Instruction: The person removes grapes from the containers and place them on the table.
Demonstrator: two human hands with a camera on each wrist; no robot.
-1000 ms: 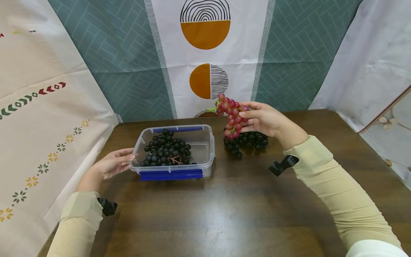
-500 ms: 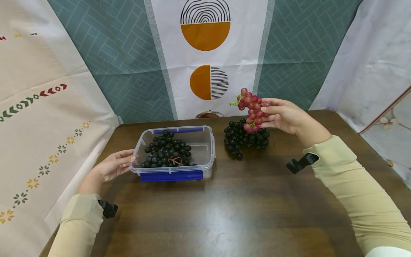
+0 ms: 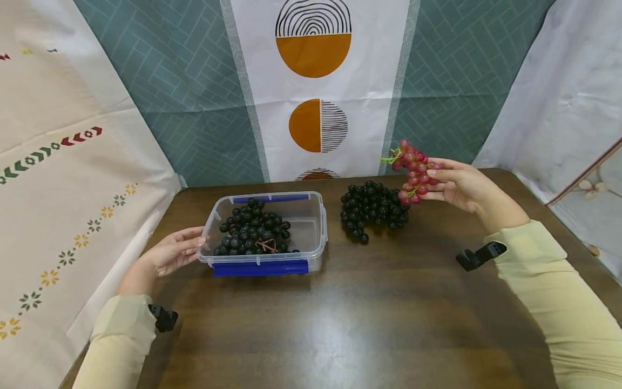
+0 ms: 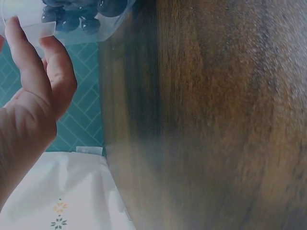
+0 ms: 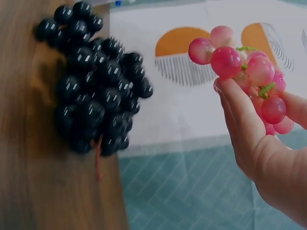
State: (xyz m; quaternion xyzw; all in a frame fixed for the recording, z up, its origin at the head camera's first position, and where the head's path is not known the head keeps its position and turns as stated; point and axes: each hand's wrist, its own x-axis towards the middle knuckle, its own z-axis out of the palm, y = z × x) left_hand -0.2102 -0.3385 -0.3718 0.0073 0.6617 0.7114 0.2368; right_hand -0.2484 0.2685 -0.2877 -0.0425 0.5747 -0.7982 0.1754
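Note:
A clear plastic food container (image 3: 261, 268) with blue latches stands left of centre in the head view. My left hand (image 3: 171, 252) holds its left end, fingertips at the clear flap (image 4: 41, 31). A bunch of black grapes (image 3: 250, 227) lies inside, its brown stem uppermost. My right hand (image 3: 459, 183) pinches a bunch of red grapes (image 3: 413, 170) between thumb and fingers, raised above the table at the right, its green stem pointing left. Just left of and below it, a second bunch of black grapes (image 3: 371, 208) lies on the table, its stem (image 5: 99, 160) showing in the right wrist view.
The brown wooden table (image 3: 311, 319) extends forward of the container. A teal and white patterned cloth (image 3: 194, 97) hangs behind the table's back edge. Pale cloths hang at the left (image 3: 73, 189) and right (image 3: 559, 108) sides.
My right hand has carried the red grapes to the right, away from the container, uncovering the black grapes on the table. My left hand and the container have stayed in place.

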